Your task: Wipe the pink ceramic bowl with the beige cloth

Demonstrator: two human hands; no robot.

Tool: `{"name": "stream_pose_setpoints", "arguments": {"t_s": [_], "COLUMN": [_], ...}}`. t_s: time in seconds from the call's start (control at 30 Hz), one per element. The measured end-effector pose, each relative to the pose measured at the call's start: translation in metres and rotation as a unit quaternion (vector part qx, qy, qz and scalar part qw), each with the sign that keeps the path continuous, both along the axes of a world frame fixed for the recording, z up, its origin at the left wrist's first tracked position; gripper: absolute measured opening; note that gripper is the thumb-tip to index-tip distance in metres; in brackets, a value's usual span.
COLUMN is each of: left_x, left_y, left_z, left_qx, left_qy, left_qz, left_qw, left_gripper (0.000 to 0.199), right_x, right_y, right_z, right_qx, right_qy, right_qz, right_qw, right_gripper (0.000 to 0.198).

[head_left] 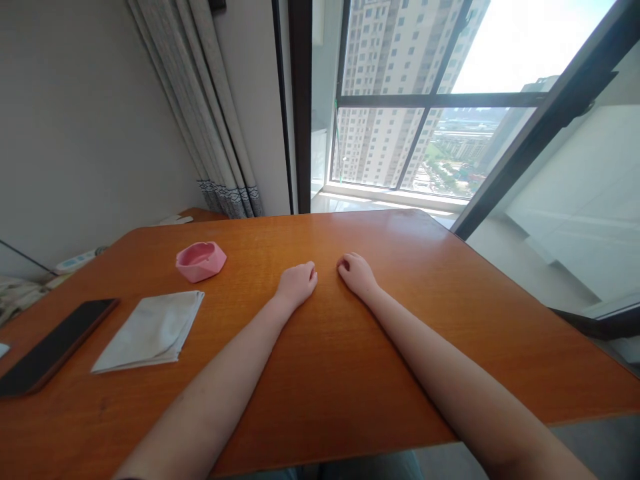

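Note:
My left hand (297, 284) rests on the brown wooden table (300, 400), curled into a loose fist with nothing visible in it. A short way to its right, my right hand (357, 275) also lies on the tabletop, fingers curled in and nothing seen between them. The two hands are apart and touch only the table. Left of my left hand sits a pink faceted ashtray (201, 261) with a notched rim. Nearer to me lies a folded white cloth (150, 331), apart from my left forearm.
A long dark flat board (57, 347) lies at the table's left. Beyond the left edge are a pale remote-like object (76, 261) and rumpled fabric (17, 297). A grey curtain (200, 100) hangs behind the table, beside a dark-framed glass door (301, 107) and window.

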State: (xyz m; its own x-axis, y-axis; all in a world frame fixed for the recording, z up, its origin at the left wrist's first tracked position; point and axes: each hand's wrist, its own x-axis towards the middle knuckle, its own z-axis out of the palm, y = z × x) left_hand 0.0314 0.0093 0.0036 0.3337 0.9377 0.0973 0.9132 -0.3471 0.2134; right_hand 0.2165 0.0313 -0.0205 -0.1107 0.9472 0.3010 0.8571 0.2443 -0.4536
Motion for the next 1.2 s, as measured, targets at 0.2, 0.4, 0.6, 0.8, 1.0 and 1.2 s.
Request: {"name": "stream_pose_setpoints", "arguments": {"t_s": [0.2, 0.4, 0.6, 0.8, 1.0, 1.2], "left_x": [-0.006, -0.003, -0.006, -0.005, -0.006, -0.006], "left_y": [0.003, 0.007, 0.006, 0.007, 0.007, 0.006], "left_z": [-0.009, -0.010, -0.012, -0.014, -0.016, -0.015], "left_qx": [0.042, 0.048, 0.046, 0.048, 0.054, 0.050], "left_qy": [-0.008, -0.022, -0.043, -0.065, -0.082, -0.081], "left_qz": [-0.047, -0.045, -0.055, -0.057, -0.057, -0.057], "left_qw": [0.998, 0.998, 0.996, 0.995, 0.993, 0.994], "left_gripper": [0.025, 0.024, 0.022, 0.023, 0.021, 0.018], "right_x": [-0.015, -0.045, -0.049, -0.039, -0.041, -0.040], "right_y": [-0.013, -0.010, -0.006, -0.008, -0.009, -0.007], "right_z": [0.005, 0.011, 0.012, 0.015, 0.015, 0.013], "right_qx": [0.024, -0.033, -0.026, -0.031, -0.020, -0.020], "right_qy": [-0.080, -0.140, -0.130, -0.116, -0.094, -0.075], "right_qz": [0.066, -0.005, 0.034, 0.112, 0.138, 0.143], "right_qw": [0.994, 0.990, 0.991, 0.986, 0.986, 0.987], "right_gripper": [0.022, 0.020, 0.020, 0.021, 0.023, 0.022]}}
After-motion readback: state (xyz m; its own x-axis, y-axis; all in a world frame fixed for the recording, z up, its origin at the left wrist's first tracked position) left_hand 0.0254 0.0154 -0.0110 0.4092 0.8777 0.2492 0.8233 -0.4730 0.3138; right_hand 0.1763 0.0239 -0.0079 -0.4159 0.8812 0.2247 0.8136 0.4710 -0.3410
